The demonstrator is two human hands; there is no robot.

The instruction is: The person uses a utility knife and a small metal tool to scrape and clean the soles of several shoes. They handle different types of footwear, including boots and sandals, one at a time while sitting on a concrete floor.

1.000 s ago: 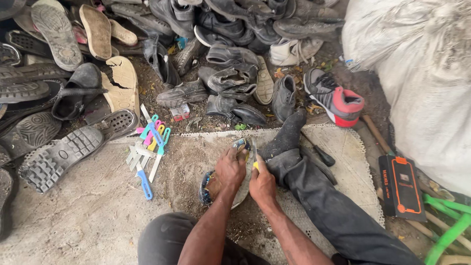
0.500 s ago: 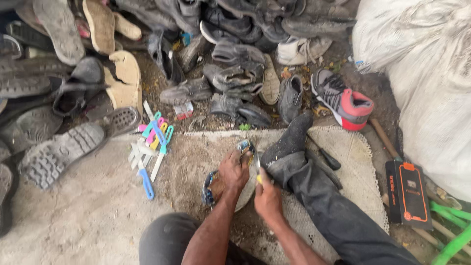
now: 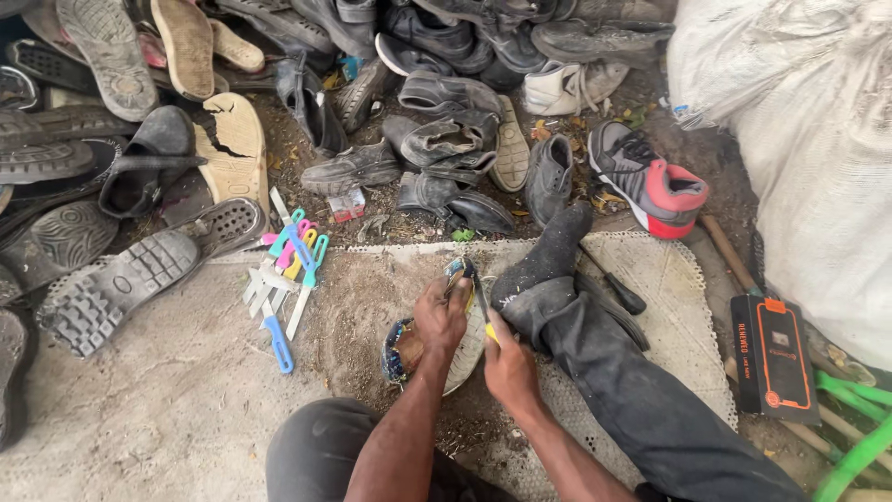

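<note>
Filling the right edge, a bulging white sack (image 3: pixel 799 139) leans over the ground, and a heap of worn shoes and loose soles (image 3: pixel 307 84) spreads across the top and left. Below it lies a pale woven mat (image 3: pixel 669 297), where the person's outstretched leg in dark trousers (image 3: pixel 613 372) ends in a black sock (image 3: pixel 548 251). A grey sneaker with a red heel (image 3: pixel 650 181) sits just beyond the mat, and a black-and-orange box (image 3: pixel 774 358) lies at the mat's right edge. A cluster of small knives with coloured handles (image 3: pixel 288 270) rests left of the mat.

At the mat's near centre, beside the socked foot, lies a worn shoe (image 3: pixel 409 349), sole up. The left hand (image 3: pixel 441 316) presses down on it, fingers curled over its upper part, holding it firmly. The right hand (image 3: pixel 506 358) is just beside, fingers closed round a yellow-handled tool (image 3: pixel 487 327) whose tip meets the shoe near the left hand; the tip is too small to make out.
</note>
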